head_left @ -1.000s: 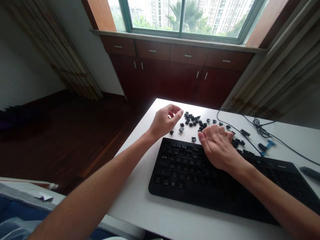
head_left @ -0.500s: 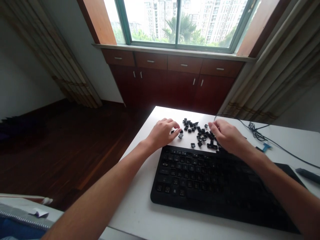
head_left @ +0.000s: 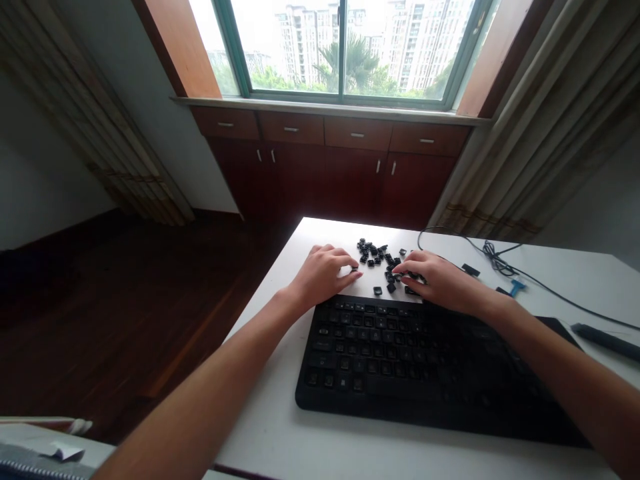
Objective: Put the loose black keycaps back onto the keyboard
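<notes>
A black keyboard [head_left: 380, 387] lies on the white table, and many of its key positions look bare. Beyond its back edge is a scatter of loose black keycaps [head_left: 371, 252]. At the left of the scatter, my left hand [head_left: 323, 272] pinches a small dark keycap [head_left: 355, 269] between thumb and fingertips. My right hand [head_left: 440, 279] reaches over the right part of the pile, thumb and index finger apart around some keycaps; its other fingers are partly hidden. A single keycap [head_left: 377, 291] sits close to the keyboard's back edge.
A thin black cable [head_left: 500, 263] is bundled at the table's back right. Near it lie a small blue tool [head_left: 517, 287] and a flat black piece [head_left: 471, 270]. A dark elongated object [head_left: 605, 339] rests at the right. The table's left edge [head_left: 260, 293] drops to a dark wooden floor.
My left fingers have closed on a keycap that lay beside them. My right hand has moved left and lower over the pile, and its fingers have spread. The view has shifted slightly.
</notes>
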Demonstrator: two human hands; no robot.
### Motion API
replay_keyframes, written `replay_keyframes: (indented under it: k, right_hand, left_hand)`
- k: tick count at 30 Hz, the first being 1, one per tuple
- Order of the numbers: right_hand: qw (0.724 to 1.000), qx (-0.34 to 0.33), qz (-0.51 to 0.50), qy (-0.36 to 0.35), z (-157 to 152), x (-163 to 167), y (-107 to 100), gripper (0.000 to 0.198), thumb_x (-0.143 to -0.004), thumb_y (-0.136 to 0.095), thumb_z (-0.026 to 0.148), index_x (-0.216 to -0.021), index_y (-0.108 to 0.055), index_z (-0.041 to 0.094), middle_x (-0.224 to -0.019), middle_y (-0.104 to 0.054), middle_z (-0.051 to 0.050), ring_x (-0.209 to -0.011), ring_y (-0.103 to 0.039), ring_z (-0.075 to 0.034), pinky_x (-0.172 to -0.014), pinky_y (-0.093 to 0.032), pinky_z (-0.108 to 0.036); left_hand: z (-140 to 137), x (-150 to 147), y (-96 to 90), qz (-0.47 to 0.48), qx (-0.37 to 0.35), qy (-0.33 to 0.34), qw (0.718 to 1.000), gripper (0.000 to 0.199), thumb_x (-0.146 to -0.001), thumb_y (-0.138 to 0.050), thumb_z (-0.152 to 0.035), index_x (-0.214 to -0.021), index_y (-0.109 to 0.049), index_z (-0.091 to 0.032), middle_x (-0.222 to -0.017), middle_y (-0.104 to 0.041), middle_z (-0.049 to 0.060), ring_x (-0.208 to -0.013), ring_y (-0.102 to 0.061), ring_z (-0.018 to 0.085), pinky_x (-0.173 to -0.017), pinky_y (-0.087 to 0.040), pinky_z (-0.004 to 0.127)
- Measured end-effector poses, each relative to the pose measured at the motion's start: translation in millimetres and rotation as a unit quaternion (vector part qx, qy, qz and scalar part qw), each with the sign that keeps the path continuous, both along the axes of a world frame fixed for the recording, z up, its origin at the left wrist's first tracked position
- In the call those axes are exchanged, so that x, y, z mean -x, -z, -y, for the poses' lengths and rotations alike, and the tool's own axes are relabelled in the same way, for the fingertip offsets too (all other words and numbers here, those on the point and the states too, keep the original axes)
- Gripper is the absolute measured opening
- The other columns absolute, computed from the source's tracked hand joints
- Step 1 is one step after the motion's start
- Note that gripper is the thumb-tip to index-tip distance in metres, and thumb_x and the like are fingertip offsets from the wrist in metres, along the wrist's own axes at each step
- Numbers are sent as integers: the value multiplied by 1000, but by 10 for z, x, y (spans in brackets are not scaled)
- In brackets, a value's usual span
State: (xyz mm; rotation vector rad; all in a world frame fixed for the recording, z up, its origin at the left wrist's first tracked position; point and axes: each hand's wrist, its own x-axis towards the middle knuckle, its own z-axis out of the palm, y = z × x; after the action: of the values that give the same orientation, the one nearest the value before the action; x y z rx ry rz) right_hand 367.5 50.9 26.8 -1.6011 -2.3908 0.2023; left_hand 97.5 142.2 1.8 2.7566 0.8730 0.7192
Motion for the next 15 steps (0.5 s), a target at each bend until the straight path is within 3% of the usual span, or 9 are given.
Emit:
replay_keyframes:
  k: [4, 8, 15]
  right_hand:
    - [1000, -7, 17, 3, 37, 53, -19, 33, -94, -53, 29, -124, -67, 26, -116, -63, -9, -112, -56, -25, -97, -45, -37]
    - [998, -10, 29, 55, -50, 96, -100, 31, -97, -46, 26, -117, -70, 22, -116, -65, -9, -110, -58, -24, -95, -44, -36]
    - [979, 105, 69, 163, -309, 322, -225, 37, -91, -60, 53, -82, -70, 18, -76, -68, -5, -69, -62, -16, -63, -48, -29]
  left_hand:
    - [1, -8, 12, 0, -2, -2, 1000, 24, -91, -63, -48, -101, -74, -28, -104, -76, -1, -99, -64, 21, -97, -34, 40]
    - [14, -18, 8, 3, -3, -14, 1000, 23, -91, -64, -49, -95, -74, -28, -101, -76, -1, -97, -65, 21, -98, -29, 42]
    - [61, -35, -31, -3, 3, -50, 999, 28, -96, -55, -47, -97, -73, -26, -105, -74, 3, -98, -64, 22, -97, -30, 42]
